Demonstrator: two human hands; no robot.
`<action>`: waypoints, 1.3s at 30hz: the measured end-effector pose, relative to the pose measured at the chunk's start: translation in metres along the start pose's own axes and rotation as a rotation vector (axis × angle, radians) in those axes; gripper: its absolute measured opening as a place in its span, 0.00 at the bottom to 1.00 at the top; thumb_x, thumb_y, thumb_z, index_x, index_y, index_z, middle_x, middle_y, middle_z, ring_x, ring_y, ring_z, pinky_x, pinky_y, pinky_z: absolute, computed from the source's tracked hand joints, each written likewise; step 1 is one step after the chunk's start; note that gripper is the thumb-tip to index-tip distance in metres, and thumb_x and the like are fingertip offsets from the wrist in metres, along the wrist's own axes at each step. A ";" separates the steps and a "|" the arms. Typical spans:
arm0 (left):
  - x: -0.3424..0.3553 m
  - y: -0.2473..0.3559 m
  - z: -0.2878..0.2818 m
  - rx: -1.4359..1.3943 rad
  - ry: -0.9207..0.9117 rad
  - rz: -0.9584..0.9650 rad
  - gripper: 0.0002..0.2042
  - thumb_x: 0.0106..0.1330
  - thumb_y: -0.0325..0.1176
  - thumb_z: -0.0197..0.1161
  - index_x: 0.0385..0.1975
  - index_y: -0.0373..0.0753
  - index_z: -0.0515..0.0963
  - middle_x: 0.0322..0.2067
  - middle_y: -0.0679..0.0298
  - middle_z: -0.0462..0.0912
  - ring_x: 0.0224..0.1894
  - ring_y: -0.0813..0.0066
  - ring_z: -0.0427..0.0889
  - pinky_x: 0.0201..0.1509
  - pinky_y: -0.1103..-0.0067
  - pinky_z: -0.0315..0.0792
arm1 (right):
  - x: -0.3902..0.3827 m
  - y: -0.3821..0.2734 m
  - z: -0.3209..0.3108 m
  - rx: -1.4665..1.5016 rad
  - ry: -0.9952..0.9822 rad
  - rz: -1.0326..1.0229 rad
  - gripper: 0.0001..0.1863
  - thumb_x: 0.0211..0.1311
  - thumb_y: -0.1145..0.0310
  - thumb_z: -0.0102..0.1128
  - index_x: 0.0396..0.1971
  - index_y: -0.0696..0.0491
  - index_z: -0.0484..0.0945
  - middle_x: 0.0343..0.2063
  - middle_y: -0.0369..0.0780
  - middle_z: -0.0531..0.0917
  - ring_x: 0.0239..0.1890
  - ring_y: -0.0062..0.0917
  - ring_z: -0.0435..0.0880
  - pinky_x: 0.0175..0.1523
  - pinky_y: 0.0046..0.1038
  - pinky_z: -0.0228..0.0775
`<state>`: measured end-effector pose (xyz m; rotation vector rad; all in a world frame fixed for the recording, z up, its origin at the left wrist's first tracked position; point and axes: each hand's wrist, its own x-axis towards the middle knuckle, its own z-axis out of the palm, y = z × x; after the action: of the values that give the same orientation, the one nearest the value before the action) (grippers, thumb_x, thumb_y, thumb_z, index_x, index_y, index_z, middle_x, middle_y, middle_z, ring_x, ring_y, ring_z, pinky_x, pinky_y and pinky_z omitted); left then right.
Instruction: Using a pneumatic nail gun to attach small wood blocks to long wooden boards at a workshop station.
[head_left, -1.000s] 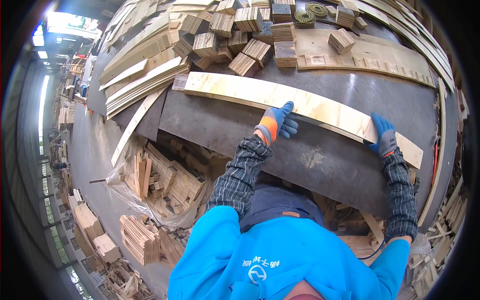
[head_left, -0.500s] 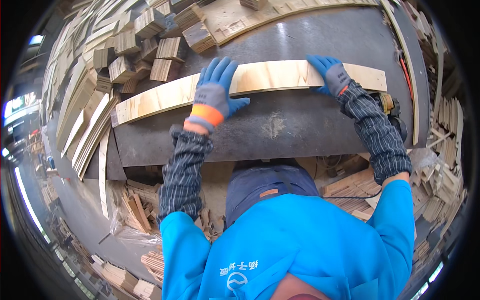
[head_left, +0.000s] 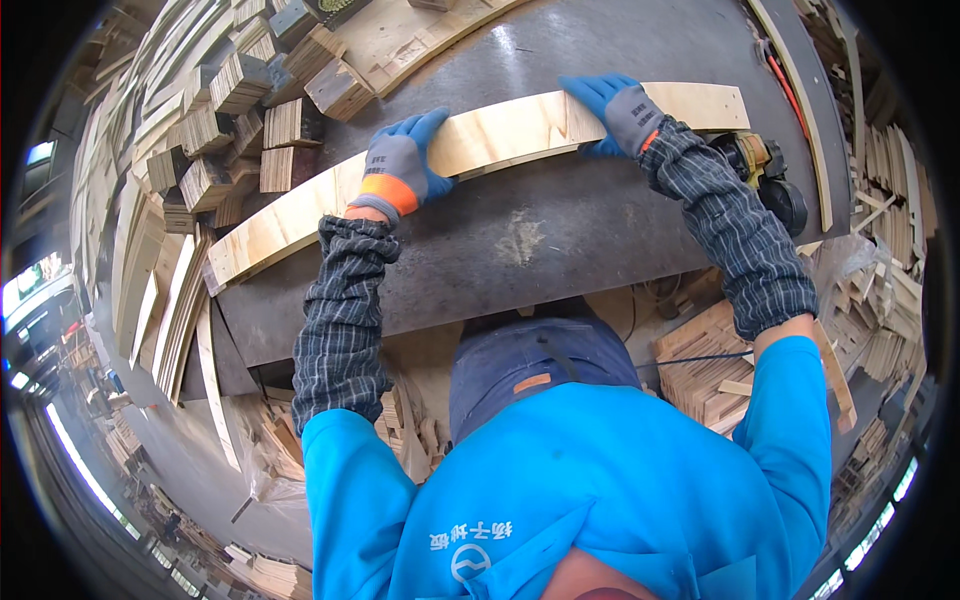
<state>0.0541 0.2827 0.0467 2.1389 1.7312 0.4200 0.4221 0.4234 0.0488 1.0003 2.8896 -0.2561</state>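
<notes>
A long, pale, gently curved plywood strip (head_left: pixel 510 130) lies across the dark worktable in front of me. My left hand (head_left: pixel 402 165), in a blue and grey glove with an orange cuff, grips it left of its middle. The fingers reach over the far edge, with the thumb at the near edge. Toward the right end, my right hand (head_left: pixel 618 115), gloved alike, clasps the strip the same way. Its thumb is partly hidden beneath the near edge. Close to the right forearm sits a yellow and black power tool (head_left: pixel 755 165), partly covered by the sleeve.
Plywood blocks (head_left: pixel 240 85) crowd the table's far left. Long thin strips (head_left: pixel 175 290) lean along its left side. A narrow batten (head_left: pixel 800 110) and a red-handled tool (head_left: pixel 788 90) lie at the right. Below the dark tabletop (head_left: pixel 450 270), wood pieces (head_left: pixel 700 365) are stacked on the floor.
My left hand's spread fingers have closed around the strip. The head view has shifted and tilted, so the table sits higher on the right, and more of the power tool shows.
</notes>
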 end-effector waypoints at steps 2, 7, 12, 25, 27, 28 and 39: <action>-0.001 0.000 0.001 0.045 0.024 -0.023 0.44 0.47 0.43 0.83 0.70 0.44 0.75 0.62 0.53 0.84 0.65 0.49 0.82 0.70 0.60 0.73 | 0.000 0.002 0.003 0.016 0.063 -0.065 0.58 0.51 0.54 0.88 0.80 0.45 0.63 0.72 0.44 0.76 0.72 0.44 0.77 0.79 0.45 0.66; -0.004 0.000 0.003 0.009 0.049 0.025 0.44 0.50 0.45 0.83 0.71 0.45 0.75 0.61 0.49 0.85 0.63 0.44 0.83 0.70 0.60 0.75 | 0.001 0.006 0.008 -0.012 0.036 -0.036 0.58 0.51 0.54 0.88 0.81 0.44 0.62 0.72 0.43 0.76 0.72 0.44 0.76 0.79 0.45 0.66; -0.004 -0.001 0.000 0.031 0.014 0.003 0.44 0.51 0.45 0.83 0.72 0.45 0.74 0.62 0.49 0.84 0.63 0.45 0.82 0.70 0.59 0.75 | 0.003 0.005 0.006 -0.007 0.010 -0.047 0.58 0.52 0.52 0.86 0.81 0.44 0.61 0.73 0.43 0.75 0.72 0.44 0.76 0.79 0.45 0.67; -0.005 -0.002 -0.005 0.089 0.031 0.078 0.43 0.51 0.47 0.83 0.70 0.43 0.74 0.61 0.51 0.83 0.61 0.45 0.83 0.69 0.58 0.75 | -0.024 -0.001 -0.029 -0.058 0.188 -0.074 0.56 0.58 0.41 0.81 0.80 0.49 0.62 0.75 0.45 0.73 0.74 0.44 0.75 0.81 0.44 0.64; -0.006 -0.001 -0.005 0.111 0.034 0.062 0.43 0.51 0.47 0.83 0.70 0.43 0.74 0.60 0.51 0.82 0.60 0.45 0.83 0.68 0.58 0.75 | -0.062 0.020 -0.044 0.043 0.405 0.011 0.50 0.64 0.42 0.77 0.77 0.55 0.67 0.72 0.50 0.75 0.72 0.47 0.76 0.79 0.45 0.67; -0.007 -0.001 -0.005 0.090 0.034 0.065 0.43 0.50 0.47 0.84 0.69 0.43 0.74 0.59 0.51 0.83 0.60 0.45 0.83 0.67 0.57 0.75 | -0.092 0.037 -0.050 0.099 0.412 0.092 0.47 0.66 0.42 0.75 0.74 0.58 0.70 0.70 0.53 0.77 0.71 0.49 0.77 0.77 0.45 0.68; -0.008 -0.002 -0.002 0.058 0.086 0.063 0.43 0.48 0.48 0.85 0.67 0.42 0.76 0.57 0.53 0.83 0.58 0.47 0.83 0.65 0.58 0.74 | -0.307 0.133 0.076 0.001 0.081 0.999 0.51 0.67 0.51 0.74 0.83 0.51 0.57 0.68 0.60 0.78 0.67 0.57 0.80 0.70 0.49 0.74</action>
<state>0.0497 0.2750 0.0476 2.2523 1.7455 0.4915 0.7465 0.3264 -0.0059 2.2726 2.0619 -0.1338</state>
